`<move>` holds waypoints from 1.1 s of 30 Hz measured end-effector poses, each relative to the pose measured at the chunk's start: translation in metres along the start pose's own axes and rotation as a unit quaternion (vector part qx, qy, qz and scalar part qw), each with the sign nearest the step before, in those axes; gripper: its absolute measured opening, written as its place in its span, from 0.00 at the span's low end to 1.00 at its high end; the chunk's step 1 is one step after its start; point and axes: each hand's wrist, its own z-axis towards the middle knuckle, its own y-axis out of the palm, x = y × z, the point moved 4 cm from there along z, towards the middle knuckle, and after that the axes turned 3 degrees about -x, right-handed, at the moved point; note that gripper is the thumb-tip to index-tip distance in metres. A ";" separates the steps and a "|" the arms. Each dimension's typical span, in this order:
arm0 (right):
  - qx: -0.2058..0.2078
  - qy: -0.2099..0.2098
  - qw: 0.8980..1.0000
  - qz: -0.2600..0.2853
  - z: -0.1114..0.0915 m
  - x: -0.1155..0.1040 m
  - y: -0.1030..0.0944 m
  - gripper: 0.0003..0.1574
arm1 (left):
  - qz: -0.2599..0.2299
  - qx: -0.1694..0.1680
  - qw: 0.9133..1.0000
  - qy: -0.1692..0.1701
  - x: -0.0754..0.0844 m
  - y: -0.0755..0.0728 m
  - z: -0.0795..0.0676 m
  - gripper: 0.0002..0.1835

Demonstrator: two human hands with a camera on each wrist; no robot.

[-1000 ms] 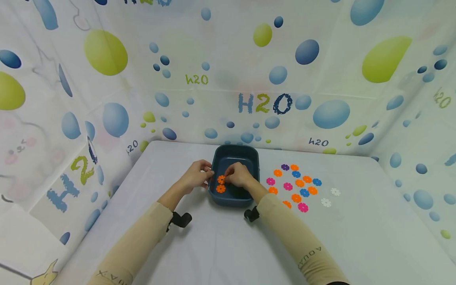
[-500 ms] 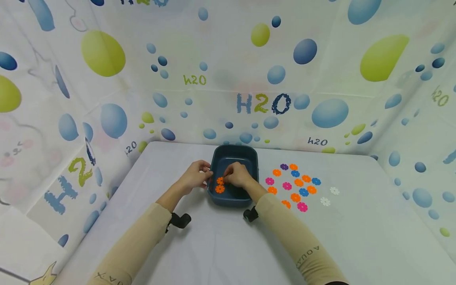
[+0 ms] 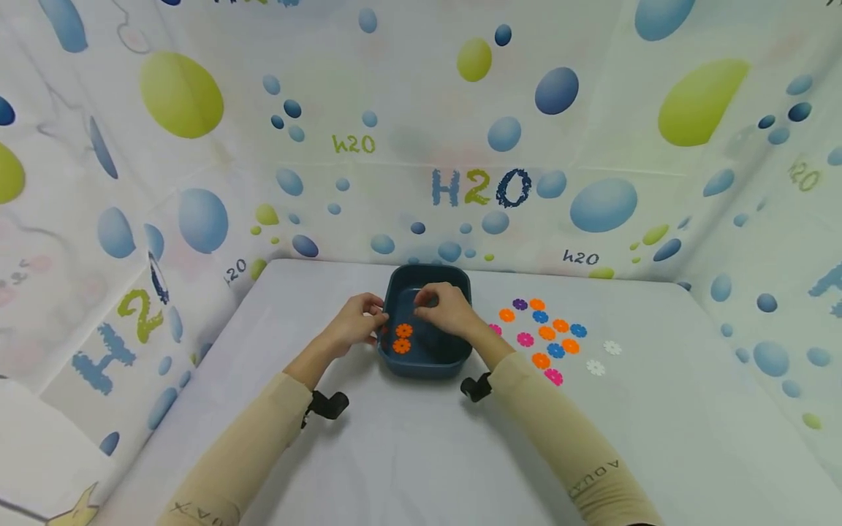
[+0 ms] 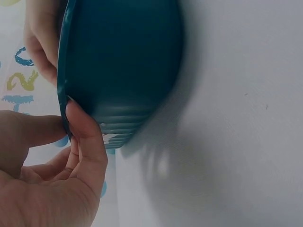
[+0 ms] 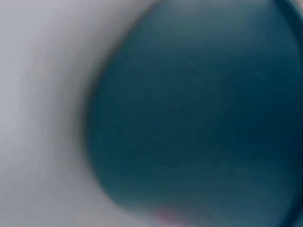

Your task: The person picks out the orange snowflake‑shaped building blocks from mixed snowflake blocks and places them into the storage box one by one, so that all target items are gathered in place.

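A dark blue-green plastic tub stands on the white table. Two orange flower-shaped discs lie at the left of its floor, a front disc and one just behind it. My left hand pinches the tub's left rim, with thumb and fingertips on either side of it in the left wrist view. Over the tub's middle hovers my right hand, its fingers loosely bent and nothing showing between them. The right wrist view is blurred and filled by the tub's side.
Right of the tub, several loose flower discs are spread on the table, among them a blue disc, a pink disc, a purple disc and a white disc. A patterned curtain hangs behind the table.
My right hand has lifted off the rear orange disc and moved back and to the right. That disc now lies beside the front one. My left hand keeps its hold on the rim.
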 end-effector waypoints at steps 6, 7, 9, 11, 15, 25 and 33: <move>-0.025 -0.010 0.999 -0.030 -0.019 0.001 -0.016 0.15 | -0.006 0.004 1.000 -0.006 0.000 0.001 -0.002 0.19; -0.031 -0.010 0.999 -0.033 -0.023 0.002 -0.018 0.15 | -0.007 0.003 1.000 -0.006 0.000 0.002 -0.002 0.19; -0.042 -0.015 0.998 -0.038 -0.032 0.004 -0.024 0.16 | -0.011 0.001 1.000 -0.005 -0.001 0.002 -0.003 0.19; -0.053 -0.023 0.998 -0.031 -0.042 0.005 -0.030 0.18 | -0.011 -0.001 1.000 -0.005 -0.002 0.002 -0.003 0.19; -0.067 -0.037 0.997 -0.014 -0.059 0.006 -0.044 0.20 | -0.009 0.000 1.000 -0.002 -0.002 0.001 -0.002 0.19; -0.059 -0.017 0.998 -0.026 -0.090 0.027 -0.078 0.22 | -0.008 0.002 1.000 0.000 0.003 -0.001 0.000 0.18; -0.050 0.000 0.998 -0.046 -0.119 0.062 -0.097 0.21 | -0.017 0.000 1.000 -0.011 -0.005 0.000 0.001 0.19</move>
